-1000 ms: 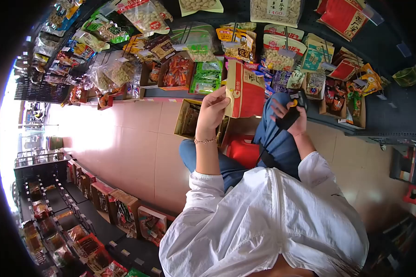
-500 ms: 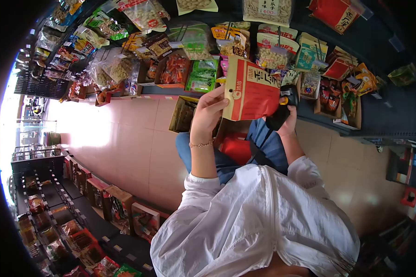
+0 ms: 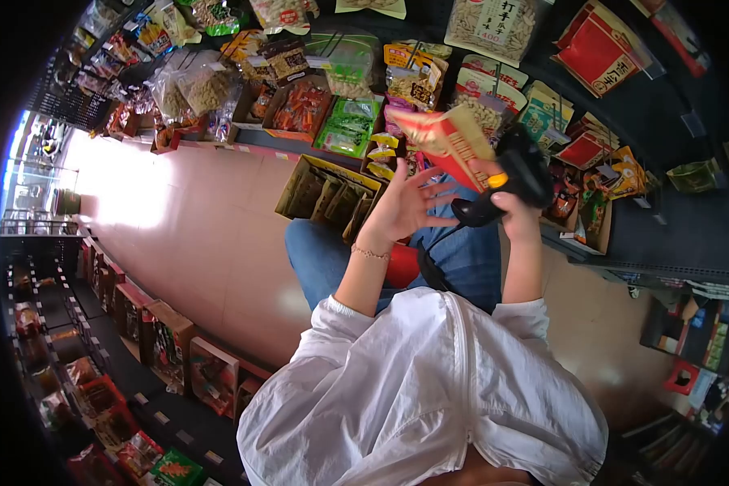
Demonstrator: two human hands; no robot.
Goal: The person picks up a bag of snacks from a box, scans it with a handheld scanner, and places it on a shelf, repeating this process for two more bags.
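My left hand (image 3: 405,206) is open, fingers spread, palm up, just below and left of a red and cream snack bag (image 3: 454,138). My right hand (image 3: 517,215) is closed round a black barcode scanner (image 3: 526,170) with a yellow trigger. One right finger lies over the bag's lower right end, and the bag seems pinned against the scanner; the exact grip is hidden. The bag is tilted and slightly blurred. From the scanner a black cord runs down toward my lap.
Ahead, a dark shelf holds hanging nut bags (image 3: 490,28) and boxes of green packets (image 3: 348,125). A yellow carton (image 3: 324,194) stands beside my knee. Similar red bags (image 3: 599,49) hang at upper right. Behind to the left is another shelf (image 3: 162,425) of packaged goods.
My left hand has let go of the bag and spread its fingers. The bag has tipped over to a slant beside the scanner, staying with my right hand. The view has shifted slightly.
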